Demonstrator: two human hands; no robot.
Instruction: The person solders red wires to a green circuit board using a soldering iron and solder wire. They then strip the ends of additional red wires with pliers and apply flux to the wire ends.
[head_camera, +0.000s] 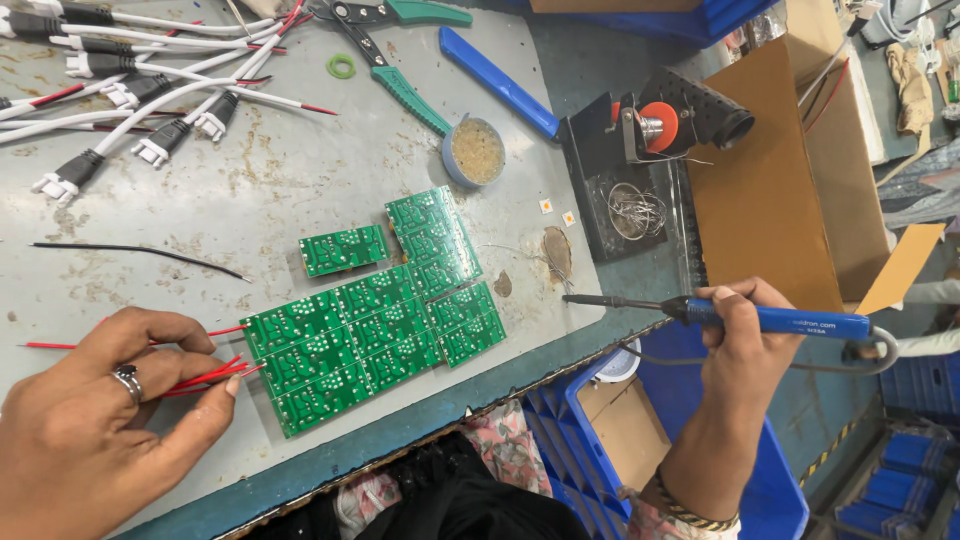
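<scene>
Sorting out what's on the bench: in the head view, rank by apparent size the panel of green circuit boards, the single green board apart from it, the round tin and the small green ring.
1. Panel of green circuit boards
2. Single green board
3. Round tin
4. Small green ring

The ring lies farthest from the camera, but the gap is plain.

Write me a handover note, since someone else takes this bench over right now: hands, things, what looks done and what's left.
Left hand: rests on the grey table, fingertips pinching a bundle of thin red wires beside the green circuit boards.
Right hand: grips the blue-handled soldering iron, tip held in the air past the table's edge, touching nothing.
Nearby: one separate small board, a round tin of flux, the iron stand, green-handled cutters, white cables with black plugs.
Done: no wire is on a board yet, as far as can be seen.
Left: probably soldering the red wires to the boards.
</scene>
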